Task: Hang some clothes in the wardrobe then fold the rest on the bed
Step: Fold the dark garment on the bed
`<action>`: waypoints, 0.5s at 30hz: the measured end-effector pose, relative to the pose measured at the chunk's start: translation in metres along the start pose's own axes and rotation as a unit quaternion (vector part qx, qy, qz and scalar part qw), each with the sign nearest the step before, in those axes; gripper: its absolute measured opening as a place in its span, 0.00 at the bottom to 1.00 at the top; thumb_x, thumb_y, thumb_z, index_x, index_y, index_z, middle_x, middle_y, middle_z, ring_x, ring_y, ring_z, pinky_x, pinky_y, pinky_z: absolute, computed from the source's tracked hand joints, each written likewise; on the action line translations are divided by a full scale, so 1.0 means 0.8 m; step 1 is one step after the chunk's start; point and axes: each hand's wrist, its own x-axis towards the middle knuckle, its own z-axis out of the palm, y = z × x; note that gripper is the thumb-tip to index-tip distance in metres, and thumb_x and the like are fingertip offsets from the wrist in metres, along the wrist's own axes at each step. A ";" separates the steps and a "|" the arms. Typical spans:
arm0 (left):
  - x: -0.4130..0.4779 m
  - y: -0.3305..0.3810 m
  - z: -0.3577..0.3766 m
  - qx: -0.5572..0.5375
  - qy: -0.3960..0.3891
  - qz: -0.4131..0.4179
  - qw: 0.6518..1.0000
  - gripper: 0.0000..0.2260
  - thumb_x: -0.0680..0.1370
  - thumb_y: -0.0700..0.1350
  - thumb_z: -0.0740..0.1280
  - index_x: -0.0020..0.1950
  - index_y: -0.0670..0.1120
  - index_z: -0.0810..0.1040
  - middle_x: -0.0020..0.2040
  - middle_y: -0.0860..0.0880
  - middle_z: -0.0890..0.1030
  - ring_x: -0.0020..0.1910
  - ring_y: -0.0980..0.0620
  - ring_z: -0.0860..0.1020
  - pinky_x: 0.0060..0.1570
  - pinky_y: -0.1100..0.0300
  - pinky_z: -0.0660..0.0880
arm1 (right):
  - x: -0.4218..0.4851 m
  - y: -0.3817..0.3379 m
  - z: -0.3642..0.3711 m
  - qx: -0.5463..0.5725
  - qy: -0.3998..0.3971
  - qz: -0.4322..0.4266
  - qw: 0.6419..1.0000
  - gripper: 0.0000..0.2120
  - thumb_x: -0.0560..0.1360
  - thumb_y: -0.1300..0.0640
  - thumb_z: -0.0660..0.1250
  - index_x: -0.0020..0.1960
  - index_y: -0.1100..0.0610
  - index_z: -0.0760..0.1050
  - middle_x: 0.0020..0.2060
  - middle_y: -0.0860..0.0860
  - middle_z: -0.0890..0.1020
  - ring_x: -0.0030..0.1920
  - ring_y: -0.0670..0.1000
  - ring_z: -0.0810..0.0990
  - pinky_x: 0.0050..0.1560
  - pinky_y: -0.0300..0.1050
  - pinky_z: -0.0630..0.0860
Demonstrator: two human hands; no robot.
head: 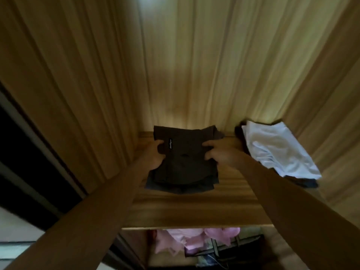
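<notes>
Your left hand (155, 155) and right hand (218, 152) both reach into the wardrobe (194, 75) with bare forearms stretched forward; they are set apart, one at each side of a folded dark brown garment (185, 158); the left hand grips its left edge with fingers curled onto the cloth, and the right hand grips its right edge the same way. That garment sits on a wooden shelf (194, 207), towards the back, on top of another folded piece in dark grey (153, 187) whose edge shows beneath it; a small black label (169, 142) with pale script lies on the brown cloth just beside your left fingers, too small to read. To the right on the same shelf, near the side wall, a folded white garment (276, 151) lies tilted over a darker item (307, 183); it is close to your right forearm. Below the shelf's front edge you can see pink clothes (194, 240) and a dark fabric box (224, 250).
</notes>
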 end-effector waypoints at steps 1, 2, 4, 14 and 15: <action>0.011 -0.010 0.001 0.006 0.012 -0.009 1.000 0.26 0.79 0.33 0.67 0.77 0.44 0.67 0.72 0.43 0.70 0.67 0.45 0.72 0.59 0.59 0.72 | 0.018 0.000 0.005 -0.004 -0.025 0.005 1.000 0.31 0.75 0.59 0.72 0.75 0.47 0.70 0.74 0.54 0.66 0.70 0.60 0.72 0.66 0.52 0.76; 0.022 -0.020 0.002 0.016 0.023 -0.018 0.999 0.26 0.79 0.34 0.68 0.77 0.44 0.67 0.74 0.43 0.68 0.69 0.44 0.72 0.61 0.58 0.72 | 0.036 -0.001 0.011 -0.006 -0.043 0.010 0.999 0.32 0.75 0.59 0.72 0.76 0.47 0.69 0.74 0.53 0.66 0.71 0.60 0.71 0.67 0.54 0.75; 0.046 -0.038 0.001 0.035 0.045 -0.036 0.998 0.27 0.79 0.35 0.69 0.76 0.44 0.67 0.76 0.42 0.65 0.71 0.42 0.69 0.65 0.54 0.72 | 0.073 -0.003 0.024 -0.010 -0.065 0.007 0.998 0.34 0.73 0.57 0.72 0.77 0.46 0.67 0.77 0.53 0.65 0.72 0.60 0.69 0.70 0.57 0.73; 0.158 -0.103 -0.031 0.252 0.101 -0.092 0.958 0.27 0.82 0.46 0.66 0.80 0.47 0.61 0.78 0.39 0.60 0.76 0.39 0.62 0.73 0.45 0.64 | 0.224 -0.024 0.071 0.004 -0.144 -0.004 0.990 0.34 0.81 0.58 0.68 0.82 0.49 0.55 0.78 0.52 0.62 0.72 0.59 0.70 0.52 0.47 0.78; 0.161 -0.110 -0.025 0.292 0.098 -0.098 0.946 0.28 0.82 0.47 0.65 0.81 0.48 0.60 0.78 0.39 0.58 0.76 0.38 0.61 0.73 0.44 0.64 | 0.236 -0.018 0.078 -0.068 -0.141 -0.011 0.988 0.34 0.82 0.53 0.67 0.82 0.49 0.54 0.79 0.53 0.59 0.74 0.60 0.67 0.57 0.50 0.77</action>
